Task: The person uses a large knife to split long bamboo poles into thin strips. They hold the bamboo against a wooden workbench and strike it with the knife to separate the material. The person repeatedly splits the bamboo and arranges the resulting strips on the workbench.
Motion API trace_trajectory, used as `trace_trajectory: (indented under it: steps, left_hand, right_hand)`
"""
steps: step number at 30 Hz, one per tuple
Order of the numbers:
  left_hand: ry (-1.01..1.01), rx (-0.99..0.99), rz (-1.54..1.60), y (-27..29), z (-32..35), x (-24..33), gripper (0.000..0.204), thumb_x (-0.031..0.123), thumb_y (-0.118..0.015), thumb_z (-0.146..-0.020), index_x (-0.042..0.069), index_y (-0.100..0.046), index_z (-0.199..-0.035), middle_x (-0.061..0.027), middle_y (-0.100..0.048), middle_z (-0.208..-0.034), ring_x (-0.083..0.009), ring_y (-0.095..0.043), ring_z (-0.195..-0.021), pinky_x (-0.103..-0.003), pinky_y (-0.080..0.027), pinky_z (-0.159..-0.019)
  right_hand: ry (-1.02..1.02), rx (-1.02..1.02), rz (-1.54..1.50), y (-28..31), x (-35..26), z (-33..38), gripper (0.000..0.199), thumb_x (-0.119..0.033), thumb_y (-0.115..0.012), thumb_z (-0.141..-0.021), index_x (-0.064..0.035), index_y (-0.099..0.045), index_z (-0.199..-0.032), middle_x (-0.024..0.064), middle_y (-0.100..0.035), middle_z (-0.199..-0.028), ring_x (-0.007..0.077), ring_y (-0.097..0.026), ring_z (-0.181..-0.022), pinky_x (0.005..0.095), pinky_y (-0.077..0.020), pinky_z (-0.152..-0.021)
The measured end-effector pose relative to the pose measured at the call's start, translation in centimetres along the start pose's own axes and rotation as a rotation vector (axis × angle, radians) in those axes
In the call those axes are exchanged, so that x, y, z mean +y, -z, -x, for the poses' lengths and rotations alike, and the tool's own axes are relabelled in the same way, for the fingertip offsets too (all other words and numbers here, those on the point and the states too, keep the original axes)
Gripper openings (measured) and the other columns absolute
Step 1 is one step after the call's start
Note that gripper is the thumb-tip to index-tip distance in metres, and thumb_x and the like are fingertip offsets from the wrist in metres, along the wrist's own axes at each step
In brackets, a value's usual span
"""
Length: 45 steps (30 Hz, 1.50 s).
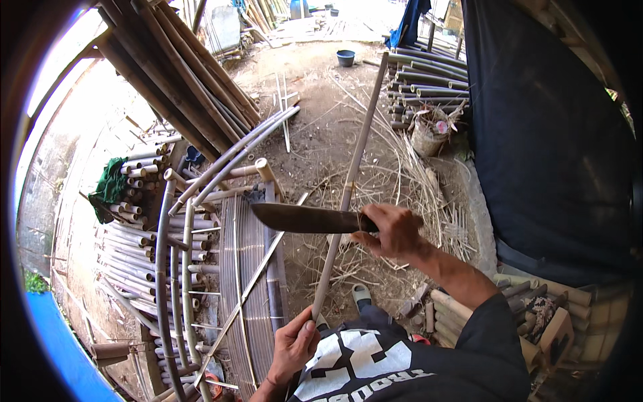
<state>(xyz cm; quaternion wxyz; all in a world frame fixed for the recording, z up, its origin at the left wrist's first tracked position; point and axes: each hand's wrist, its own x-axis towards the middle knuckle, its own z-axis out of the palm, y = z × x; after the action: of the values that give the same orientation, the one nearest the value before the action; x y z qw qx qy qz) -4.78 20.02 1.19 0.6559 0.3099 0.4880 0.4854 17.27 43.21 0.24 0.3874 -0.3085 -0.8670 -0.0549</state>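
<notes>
My left hand [295, 343] is closed around the lower end of a long, thin bamboo pole [362, 144], which slants up and away from me. In my right hand [394, 231] is the handle of a machete [301, 219], its broad dark blade pointing left. The blade lies across the pole in this view, around its middle. Whether the two touch cannot be told. Most of the machete's handle is hidden inside my fist.
To my left stands a slatted bamboo bench [234, 268] beside stacked cut bamboo [127, 251]. Thick poles [181, 74] lean at the upper left. Shavings [418, 181] litter the dirt floor. A dark sheet [542, 147] hangs at right, near more stacked bamboo [429, 87]. A bucket [345, 59] stands farther off.
</notes>
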Motion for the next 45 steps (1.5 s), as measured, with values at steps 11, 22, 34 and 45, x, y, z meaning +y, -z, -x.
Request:
trace_trajectory:
  steps: [11,22,34,45]
  left_hand:
    - [0.052,-0.050,-0.158,5.5,7.1,-3.9,0.041,0.033,-0.053,-0.098,-0.005,-0.054,-0.114,0.0021,-0.043,-0.056,-0.0056,-0.036,-0.044,-0.023,-0.026,-0.041]
    - [0.171,0.010,-0.011,9.2,9.6,-5.6,0.049,0.038,-0.058,-0.096,-0.005,-0.059,-0.120,0.0032,-0.050,-0.059,-0.0049,-0.039,-0.042,-0.022,-0.026,-0.039]
    - [0.079,-0.209,0.418,-0.9,-8.6,3.8,0.046,0.032,-0.038,-0.105,0.011,-0.036,-0.146,0.0046,-0.034,-0.054,-0.0040,-0.029,-0.038,-0.020,-0.027,-0.037]
    - [0.103,-0.267,0.353,-0.5,-2.6,1.7,0.048,0.029,-0.042,-0.104,0.006,-0.035,-0.146,0.0048,-0.030,-0.054,-0.0043,-0.023,-0.038,-0.021,-0.024,-0.035]
  right_hand:
    - [-0.688,-0.110,0.096,7.3,15.1,-2.9,0.059,-0.062,-0.041,-0.095,-0.0064,-0.060,-0.087,0.0108,-0.056,-0.055,0.0308,-0.060,-0.051,0.0407,-0.0430,-0.049]
    - [-1.005,0.106,0.158,12.5,21.6,-4.6,0.077,-0.075,-0.037,-0.088,-0.0071,-0.071,-0.092,0.0136,-0.071,-0.080,0.0296,-0.070,-0.077,0.0389,-0.0516,-0.063]
    - [0.024,-0.065,-0.050,-1.3,-4.1,0.1,0.059,-0.064,-0.048,-0.091,-0.0077,-0.056,-0.075,0.0047,-0.057,-0.059,0.0171,-0.057,-0.045,0.0356,-0.0502,-0.039]
    - [-0.155,-0.065,0.049,1.0,2.8,-1.6,0.057,-0.060,-0.034,-0.098,-0.0083,-0.052,-0.082,0.0011,-0.049,-0.055,0.0079,-0.044,-0.037,0.0294,-0.0399,-0.028]
